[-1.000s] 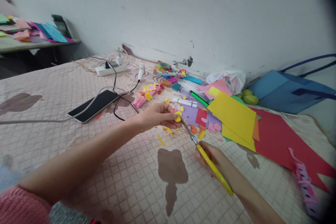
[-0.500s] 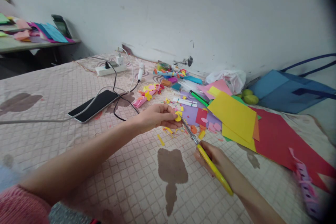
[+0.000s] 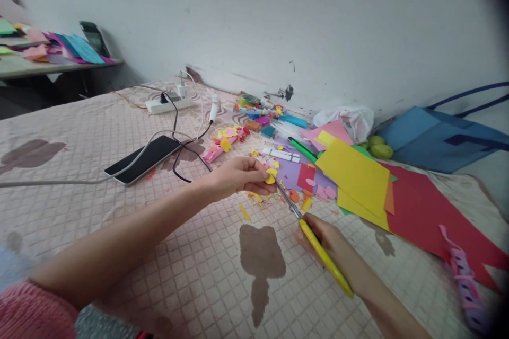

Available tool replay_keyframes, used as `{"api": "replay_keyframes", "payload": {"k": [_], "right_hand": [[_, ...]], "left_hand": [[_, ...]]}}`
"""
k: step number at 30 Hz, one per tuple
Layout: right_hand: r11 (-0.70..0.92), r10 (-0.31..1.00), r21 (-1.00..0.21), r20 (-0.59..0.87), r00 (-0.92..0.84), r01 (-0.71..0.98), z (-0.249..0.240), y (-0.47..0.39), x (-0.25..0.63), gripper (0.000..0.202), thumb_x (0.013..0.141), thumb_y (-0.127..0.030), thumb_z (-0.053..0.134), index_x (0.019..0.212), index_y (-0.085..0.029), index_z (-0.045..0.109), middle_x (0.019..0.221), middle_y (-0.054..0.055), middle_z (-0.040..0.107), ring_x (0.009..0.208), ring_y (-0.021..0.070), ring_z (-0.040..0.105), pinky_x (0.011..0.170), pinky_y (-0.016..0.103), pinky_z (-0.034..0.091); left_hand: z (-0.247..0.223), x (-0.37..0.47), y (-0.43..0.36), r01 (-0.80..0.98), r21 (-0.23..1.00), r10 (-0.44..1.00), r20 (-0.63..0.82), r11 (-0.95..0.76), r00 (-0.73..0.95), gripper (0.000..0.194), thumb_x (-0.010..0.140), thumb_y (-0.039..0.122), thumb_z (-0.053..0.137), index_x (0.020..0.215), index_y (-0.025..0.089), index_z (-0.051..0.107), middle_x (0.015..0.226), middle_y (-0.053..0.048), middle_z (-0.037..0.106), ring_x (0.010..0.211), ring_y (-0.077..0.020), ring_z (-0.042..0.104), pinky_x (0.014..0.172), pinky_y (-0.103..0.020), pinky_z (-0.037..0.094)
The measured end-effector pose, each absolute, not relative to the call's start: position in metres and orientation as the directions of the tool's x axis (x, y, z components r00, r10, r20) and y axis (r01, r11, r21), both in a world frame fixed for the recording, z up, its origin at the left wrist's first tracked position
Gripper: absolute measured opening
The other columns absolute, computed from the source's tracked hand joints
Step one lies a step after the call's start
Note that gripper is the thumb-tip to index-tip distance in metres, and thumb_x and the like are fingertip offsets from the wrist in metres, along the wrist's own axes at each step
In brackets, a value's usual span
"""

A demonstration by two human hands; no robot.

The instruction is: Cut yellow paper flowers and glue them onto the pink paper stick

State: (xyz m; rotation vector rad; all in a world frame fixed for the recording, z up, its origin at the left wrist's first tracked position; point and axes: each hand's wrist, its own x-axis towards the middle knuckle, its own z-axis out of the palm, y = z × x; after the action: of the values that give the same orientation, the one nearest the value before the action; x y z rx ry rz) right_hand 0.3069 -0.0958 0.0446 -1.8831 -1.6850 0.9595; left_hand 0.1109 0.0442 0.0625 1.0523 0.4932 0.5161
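Note:
Between the thumb and fingers of my left hand (image 3: 242, 176) is a small rounded piece of yellow paper (image 3: 271, 176). My right hand (image 3: 324, 235) is closed on a pair of yellow-handled scissors (image 3: 326, 259). The blades point up and left, and their tips meet the edge of the yellow piece. Part of the right fingers is hidden behind the handle. Under and beyond the hands lie yellow scraps (image 3: 244, 212), orange and pink paper rounds (image 3: 294, 196) and a purple sheet (image 3: 292, 172).
Yellow sheets (image 3: 353, 175) overlap red paper (image 3: 429, 212) on the right. A blue bag (image 3: 441, 135) leans by the wall. On the left a black phone (image 3: 143, 160) lies among cables, near a white power strip (image 3: 169, 105). A pink decorated roll (image 3: 226, 144) lies beyond my left hand.
The hands and scissors hold nearly the same place. The yellow piece has turned slightly at the blade tips, and the whole view has shifted a little.

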Motion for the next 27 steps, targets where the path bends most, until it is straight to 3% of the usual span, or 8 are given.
{"api": "replay_keyframes", "payload": {"k": [27], "right_hand": [[-0.205,0.974,-0.757,-0.222,0.051,0.62,0.0391,-0.0955,0.308,0.026,0.078,-0.041,0.052,0.063,-0.02,0.047,0.054,-0.004,0.046,0.046,0.0101,0.04,0.041,0.021,0.031]], "left_hand": [[0.0602,0.111,0.0419,-0.154,0.903,0.62,-0.143,0.4,0.771,0.015,0.076,0.016,0.065,0.075,0.011,0.051,0.076,-0.01,0.071,0.073,-0.0152,0.069,0.071,-0.025,0.053]]}}
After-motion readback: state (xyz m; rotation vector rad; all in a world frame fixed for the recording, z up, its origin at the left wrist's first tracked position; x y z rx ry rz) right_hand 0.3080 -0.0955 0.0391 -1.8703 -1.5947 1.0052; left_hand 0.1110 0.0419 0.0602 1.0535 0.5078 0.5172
